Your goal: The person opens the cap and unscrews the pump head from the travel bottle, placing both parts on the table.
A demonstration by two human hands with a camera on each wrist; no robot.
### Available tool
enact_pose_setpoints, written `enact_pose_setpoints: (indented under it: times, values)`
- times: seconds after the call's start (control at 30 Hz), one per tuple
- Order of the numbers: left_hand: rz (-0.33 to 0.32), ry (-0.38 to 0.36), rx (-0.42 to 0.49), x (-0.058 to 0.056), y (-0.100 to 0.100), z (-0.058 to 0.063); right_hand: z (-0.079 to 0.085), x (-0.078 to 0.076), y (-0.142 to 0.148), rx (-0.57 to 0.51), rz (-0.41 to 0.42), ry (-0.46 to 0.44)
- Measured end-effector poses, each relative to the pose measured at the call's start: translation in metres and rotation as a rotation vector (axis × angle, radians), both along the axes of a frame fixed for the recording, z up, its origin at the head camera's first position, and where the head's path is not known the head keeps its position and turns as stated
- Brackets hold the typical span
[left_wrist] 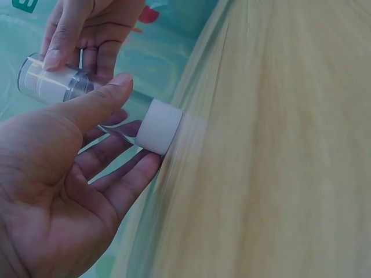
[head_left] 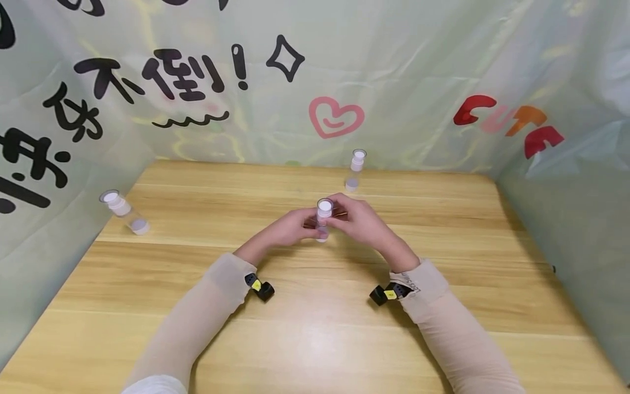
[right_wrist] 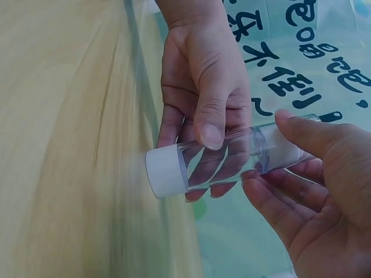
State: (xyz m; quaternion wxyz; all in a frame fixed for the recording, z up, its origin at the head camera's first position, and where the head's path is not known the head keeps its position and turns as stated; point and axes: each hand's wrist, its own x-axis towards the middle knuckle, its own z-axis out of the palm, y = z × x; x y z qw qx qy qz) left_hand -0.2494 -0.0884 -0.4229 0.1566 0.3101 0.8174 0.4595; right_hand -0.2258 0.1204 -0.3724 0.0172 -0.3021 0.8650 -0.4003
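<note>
A small clear bottle [head_left: 322, 232] with a white base and a white, clear-sleeved top stands upright between both hands at mid-table. My left hand [head_left: 291, 226] grips its clear lower body, thumb on one side and fingers behind, as the left wrist view shows with the bottle's white base [left_wrist: 159, 127] close over the wood. The right hand [head_left: 361, 220] pinches the bottle's top part [right_wrist: 284, 146] between thumb and fingers. Two similar bottles stand apart from the hands: one bottle [head_left: 355, 171] behind the right hand, another bottle [head_left: 125, 212] at the left edge.
The wooden table [head_left: 315, 339] runs back to a pale green printed curtain [head_left: 403, 82], which also rises at the left and right sides. Small black cameras [head_left: 264, 291] are strapped at both sleeved wrists.
</note>
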Motion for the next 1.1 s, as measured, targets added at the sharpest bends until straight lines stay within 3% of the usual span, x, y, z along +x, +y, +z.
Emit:
enact_pose_setpoints:
  times: [0.33, 0.7, 0.9, 1.1]
  values:
    - [0.022, 0.003, -0.004, 0.005, -0.008, -0.001, 0.000, 0.004, 0.000, -0.066, 0.005, -0.017]
    - [0.101, 0.022, 0.110, 0.009, -0.002, -0.002, 0.002, 0.004, -0.004, -0.159, 0.000, 0.014]
    - [0.098, 0.024, 0.163, 0.010, -0.002, -0.008, -0.001, 0.004, -0.011, -0.223, -0.027, -0.029]
    - [0.114, 0.010, 0.167, 0.011, -0.001, -0.010, -0.004, 0.008, -0.016, -0.212, -0.054, -0.060]
